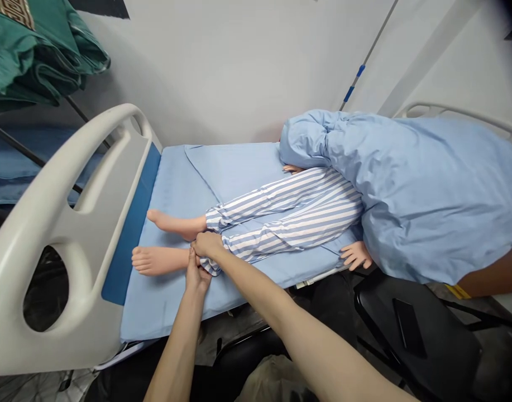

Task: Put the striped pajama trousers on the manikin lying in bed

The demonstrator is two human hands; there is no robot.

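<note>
Left hand point(197, 276): grasping near ankle point(182, 258), left of centre
Right hand point(209, 244): clenched on striped trousers point(289, 230), mid-frame
Quilt point(427, 190): bunched, right side

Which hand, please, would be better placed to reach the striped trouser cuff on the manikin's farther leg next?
Probably the right hand: it is above the nearer cuff, close to the farther cuff, while the left hand, beside the nearer ankle, is farther off.

No readable text or signs.
</note>
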